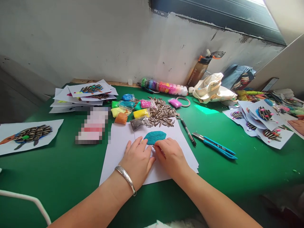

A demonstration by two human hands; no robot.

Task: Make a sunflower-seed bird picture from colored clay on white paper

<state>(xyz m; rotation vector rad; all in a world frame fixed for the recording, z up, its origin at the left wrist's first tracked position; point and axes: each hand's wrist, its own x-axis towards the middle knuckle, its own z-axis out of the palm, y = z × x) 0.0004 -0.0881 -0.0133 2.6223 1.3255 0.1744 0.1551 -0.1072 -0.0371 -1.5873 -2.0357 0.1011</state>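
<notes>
A flat, leaf-shaped piece of blue modelling clay [155, 137] lies on a stack of white paper [116, 152]. My left hand [136, 161], a silver bangle at its wrist, rests on the paper beside the clay's left end with fingers stretched out. At the clay's lower edge, my right hand [172, 156] pinches a small dark sunflower seed, mostly hidden by the fingertips. Just beyond the paper is a heap of striped sunflower seeds [162, 112]. Bags of coloured clay, among them a yellow packet [141, 113] and an orange packet [120, 118], lie left of the heap.
Right of the paper are a black pen [188, 131] and a blue utility knife [215, 145]. Seed pictures are piled at back left [83, 95] and right [266, 118]. A bottle [199, 69] and cloth bag [211, 88] stand by the wall. Another person's hand [296, 125] shows at right.
</notes>
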